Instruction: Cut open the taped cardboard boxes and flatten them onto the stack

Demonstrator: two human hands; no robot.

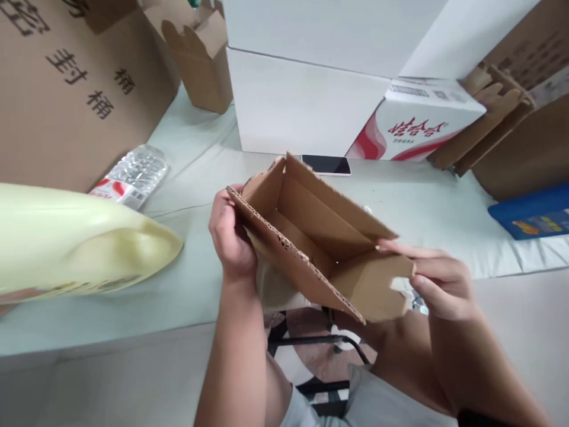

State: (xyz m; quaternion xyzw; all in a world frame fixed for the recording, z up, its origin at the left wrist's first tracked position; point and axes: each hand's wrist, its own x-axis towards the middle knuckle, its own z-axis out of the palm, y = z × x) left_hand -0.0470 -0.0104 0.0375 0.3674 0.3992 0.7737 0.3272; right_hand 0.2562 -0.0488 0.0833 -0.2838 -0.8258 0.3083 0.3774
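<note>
An open brown cardboard box [288, 249] is held tilted in front of me, over the table's near edge. Its top flaps stand apart and the inside shows no contents. At the box's left end, my left hand [233, 234] grips the wall, with some fingers hidden behind it. My right hand [438, 276] pinches an end flap with a notch cut in it, thumb on the near side and fingers along the top. Beyond the box lies a dark-screened phone [326, 165] on the table.
Stacked white cartons [306, 101] stand at the back, beside a red-and-white carton [418, 127]. A large printed cardboard box [66, 89], a plastic-wrapped bottle pack [133, 175] and a pale yellow inflated object [84, 240] occupy the left. On the right lies a blue packet [533, 213] near brown boxes.
</note>
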